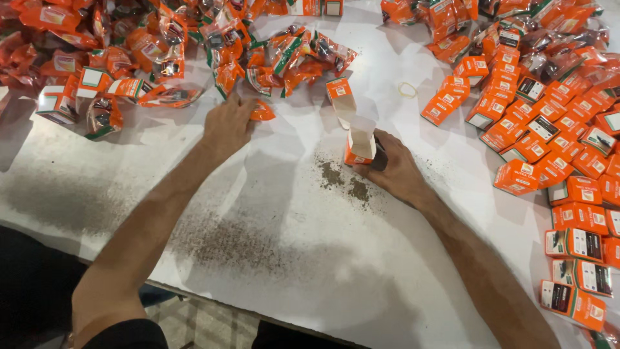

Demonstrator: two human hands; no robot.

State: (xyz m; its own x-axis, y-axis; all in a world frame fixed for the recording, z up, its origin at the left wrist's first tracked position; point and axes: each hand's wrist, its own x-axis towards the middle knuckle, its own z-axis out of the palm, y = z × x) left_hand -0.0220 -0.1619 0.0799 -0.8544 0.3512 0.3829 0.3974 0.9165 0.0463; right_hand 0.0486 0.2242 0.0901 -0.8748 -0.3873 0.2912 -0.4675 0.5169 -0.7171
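Note:
My right hand grips a small orange and white carton standing on the white table, its top flaps open and one long flap sticking up toward the far side. My left hand reaches forward to the heap of orange plastic pouches, its fingers closed on one small orange pouch at the heap's near edge. Dark powder is spilled on the table just left of my right hand.
Several closed orange cartons lie in a pile along the right side of the table. More orange pouches sit at the far right. A rubber band lies near them. A wider smear of powder marks the near table.

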